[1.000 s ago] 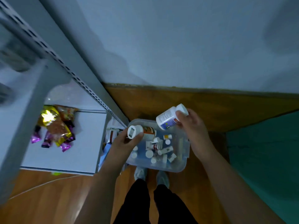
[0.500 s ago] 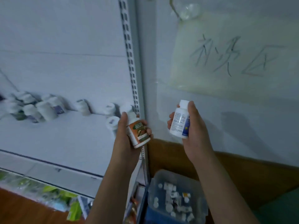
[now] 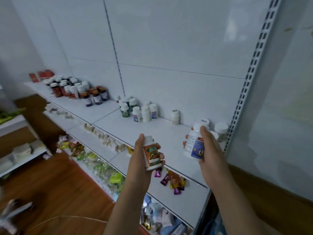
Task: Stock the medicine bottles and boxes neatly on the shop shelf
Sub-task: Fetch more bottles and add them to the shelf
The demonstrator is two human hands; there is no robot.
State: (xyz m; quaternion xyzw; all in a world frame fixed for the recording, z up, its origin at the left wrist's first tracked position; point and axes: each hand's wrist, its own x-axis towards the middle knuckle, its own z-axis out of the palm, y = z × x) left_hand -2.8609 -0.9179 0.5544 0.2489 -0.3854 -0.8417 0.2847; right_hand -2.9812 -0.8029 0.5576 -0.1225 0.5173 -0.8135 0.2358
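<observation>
The left hand [image 3: 142, 160] grips an orange-labelled bottle [image 3: 152, 156], held upright just in front of the white shelf [image 3: 162, 133]. The right hand [image 3: 209, 146] is clamped on a white bottle with a blue label [image 3: 194, 143], tilted slightly, over the shelf's right end. The hands are apart. Behind the white bottle, white-capped jars [image 3: 221, 130] stand on the shelf against the slotted upright [image 3: 245, 85]. More bottles [image 3: 140, 111] cluster farther left on the shelf.

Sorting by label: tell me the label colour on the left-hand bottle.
Orange with a green band, on the white bottle in the left hand; head view.
</observation>
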